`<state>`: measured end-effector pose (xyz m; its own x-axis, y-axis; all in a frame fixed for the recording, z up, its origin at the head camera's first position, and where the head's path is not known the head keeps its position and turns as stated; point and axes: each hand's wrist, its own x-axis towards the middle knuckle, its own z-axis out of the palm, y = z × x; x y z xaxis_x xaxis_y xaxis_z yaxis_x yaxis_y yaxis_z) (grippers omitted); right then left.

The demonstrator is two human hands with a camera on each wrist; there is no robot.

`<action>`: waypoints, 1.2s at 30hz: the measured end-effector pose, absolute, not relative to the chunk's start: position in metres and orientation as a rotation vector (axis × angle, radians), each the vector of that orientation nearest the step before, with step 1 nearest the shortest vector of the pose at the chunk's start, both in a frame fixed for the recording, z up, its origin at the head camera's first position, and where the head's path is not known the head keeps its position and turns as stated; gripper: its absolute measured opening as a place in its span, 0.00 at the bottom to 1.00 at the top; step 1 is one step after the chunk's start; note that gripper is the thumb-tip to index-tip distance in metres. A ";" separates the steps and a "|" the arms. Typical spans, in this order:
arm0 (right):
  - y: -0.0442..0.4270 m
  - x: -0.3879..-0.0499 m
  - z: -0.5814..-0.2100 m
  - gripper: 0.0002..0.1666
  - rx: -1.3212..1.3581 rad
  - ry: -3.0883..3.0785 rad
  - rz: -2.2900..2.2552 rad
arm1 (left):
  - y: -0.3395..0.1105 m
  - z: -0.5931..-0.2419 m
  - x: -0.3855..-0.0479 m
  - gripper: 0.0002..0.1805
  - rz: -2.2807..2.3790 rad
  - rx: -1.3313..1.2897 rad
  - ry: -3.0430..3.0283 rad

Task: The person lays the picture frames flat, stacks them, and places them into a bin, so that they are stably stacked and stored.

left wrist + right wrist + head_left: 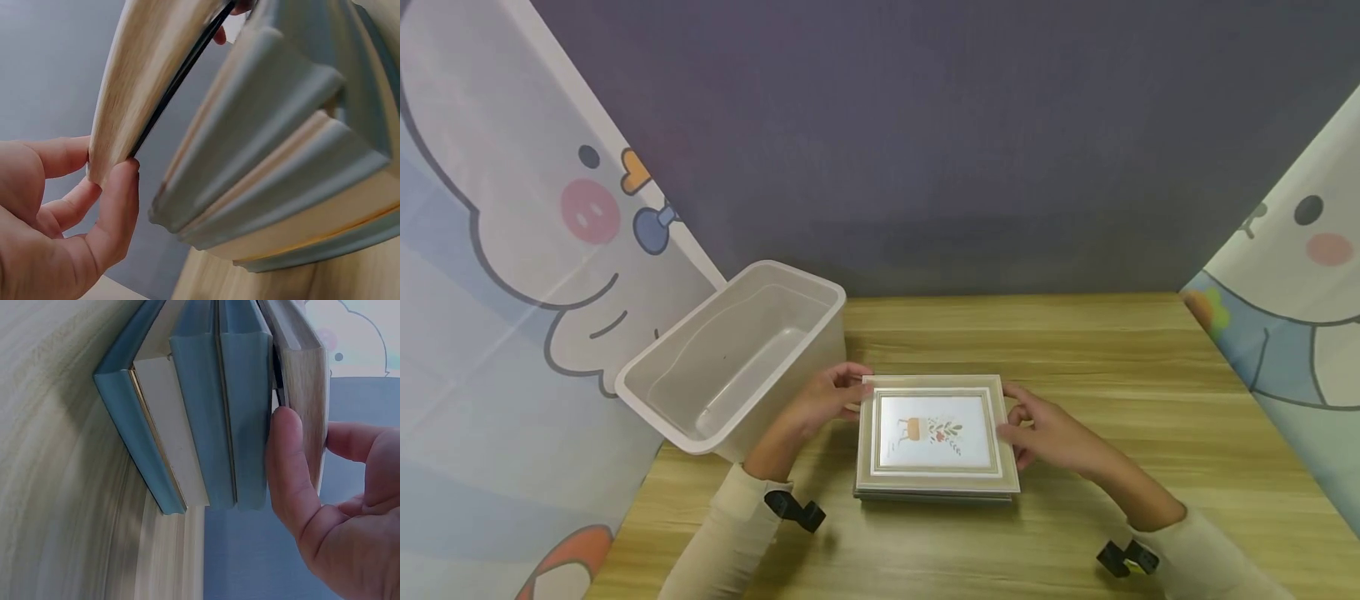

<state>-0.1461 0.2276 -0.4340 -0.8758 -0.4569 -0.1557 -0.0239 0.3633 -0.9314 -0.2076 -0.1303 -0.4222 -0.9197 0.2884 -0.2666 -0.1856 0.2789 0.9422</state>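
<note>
Both hands grip a cream picture frame (887,480) by its two sides; it holds a print of an orange chair-like shape and leafy flowers. In the left wrist view, my left hand (820,404) pinches its wood-coloured edge (125,94) between thumb and fingers. At the opposite edge, my right hand (1051,432) pinches it too, with the thumb (289,447) on the underside. Beneath lies a stack of several blue-grey and cream frames (250,125). A gap separates the held frame from the stack at the left; at the right the two sit close together.
A deep off-white plastic bin (816,350) stands to the left, close behind the left forearm. The stack rests on a wood-grain table (1112,350). A dark grey panel (925,150) rises at the back, with cartoon-printed sheets (497,400) on both sides.
</note>
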 end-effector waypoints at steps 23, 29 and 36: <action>0.223 -0.145 -0.443 0.47 -0.344 2.236 -1.499 | -0.131 -0.431 -0.202 0.18 1.641 0.065 2.175; 0.225 -0.145 -0.445 0.46 -0.378 2.250 -1.479 | -0.131 -0.432 -0.202 0.17 1.624 0.068 2.199; 0.224 -0.143 -0.447 0.46 -0.345 2.234 -1.501 | -0.129 -0.431 -0.201 0.18 1.591 0.087 2.229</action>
